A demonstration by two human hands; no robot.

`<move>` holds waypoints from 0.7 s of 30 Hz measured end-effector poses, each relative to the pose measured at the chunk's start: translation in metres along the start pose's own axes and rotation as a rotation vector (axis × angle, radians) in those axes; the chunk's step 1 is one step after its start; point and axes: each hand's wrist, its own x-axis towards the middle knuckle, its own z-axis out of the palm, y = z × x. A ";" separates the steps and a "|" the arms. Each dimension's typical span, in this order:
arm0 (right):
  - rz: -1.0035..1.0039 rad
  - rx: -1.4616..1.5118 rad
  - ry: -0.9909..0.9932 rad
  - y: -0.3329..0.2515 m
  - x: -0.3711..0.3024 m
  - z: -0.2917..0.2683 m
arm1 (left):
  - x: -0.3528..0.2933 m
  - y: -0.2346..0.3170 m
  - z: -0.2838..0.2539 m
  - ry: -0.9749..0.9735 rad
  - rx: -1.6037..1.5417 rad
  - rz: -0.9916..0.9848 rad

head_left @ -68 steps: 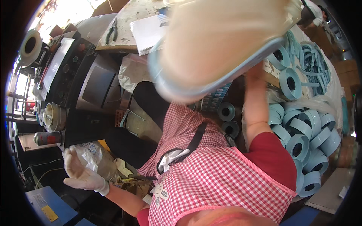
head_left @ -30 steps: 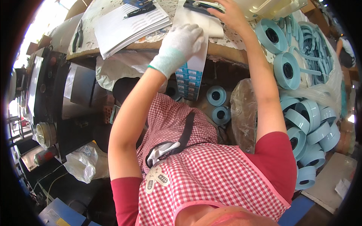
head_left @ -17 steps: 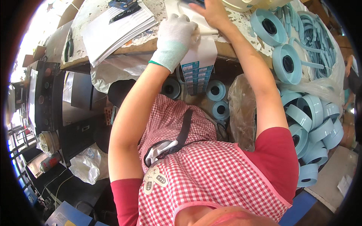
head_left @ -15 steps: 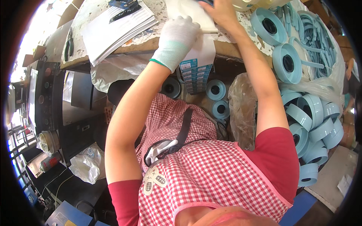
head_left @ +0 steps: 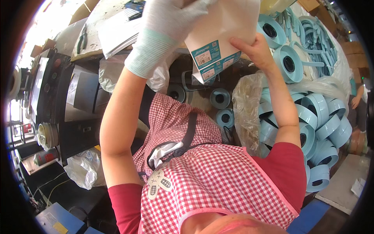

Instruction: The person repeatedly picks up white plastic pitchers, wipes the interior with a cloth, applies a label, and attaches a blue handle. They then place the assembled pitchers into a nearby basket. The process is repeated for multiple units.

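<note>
My left hand (head_left: pixel 167 29), in a pale knitted glove with a mint cuff, is raised at the top edge, closed at the sheet's upper left; some of its fingertips are out of the picture. A white label sheet (head_left: pixel 226 23) hangs in front of me, with teal-and-white stickers on its lower part and the lower end curling. My bare right hand (head_left: pixel 255 50) grips the sheet's right edge between thumb and fingers, the fingers mostly behind it. On the worn table (head_left: pixel 93 23) to the left lie a stack of white papers (head_left: pixel 119 33) and dark-handled pliers (head_left: pixel 82 41).
Light-blue round parts with black centres (head_left: pixel 288 62) stand at the right table edge. Several blue rings (head_left: pixel 317 113) are heaped below, beside a clear plastic bag (head_left: pixel 247 113). Blue strips (head_left: pixel 321 43) lie in a bag behind. A dark machine (head_left: pixel 43 85) stands left. Another person's hand (head_left: pixel 355 102) shows far right.
Both hands have come up and nearer from the table. The label sheet has been lifted with them, and my right hand has moved down to its edge.
</note>
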 end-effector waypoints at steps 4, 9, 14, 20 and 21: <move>-0.077 0.454 0.190 -0.064 -0.046 0.024 | -0.001 0.065 -0.023 0.073 -0.200 -0.137; -0.407 0.650 0.486 -0.120 -0.084 -0.038 | 0.004 0.091 -0.039 0.291 -0.055 0.407; -0.222 0.475 0.408 -0.107 -0.053 -0.039 | -0.004 0.044 -0.063 0.305 -0.098 0.219; 0.311 0.589 0.250 0.034 0.076 0.042 | -0.064 -0.045 0.017 0.031 0.695 0.215; 0.293 0.553 0.207 0.055 0.088 0.045 | -0.072 -0.054 0.029 -0.143 0.714 0.101</move>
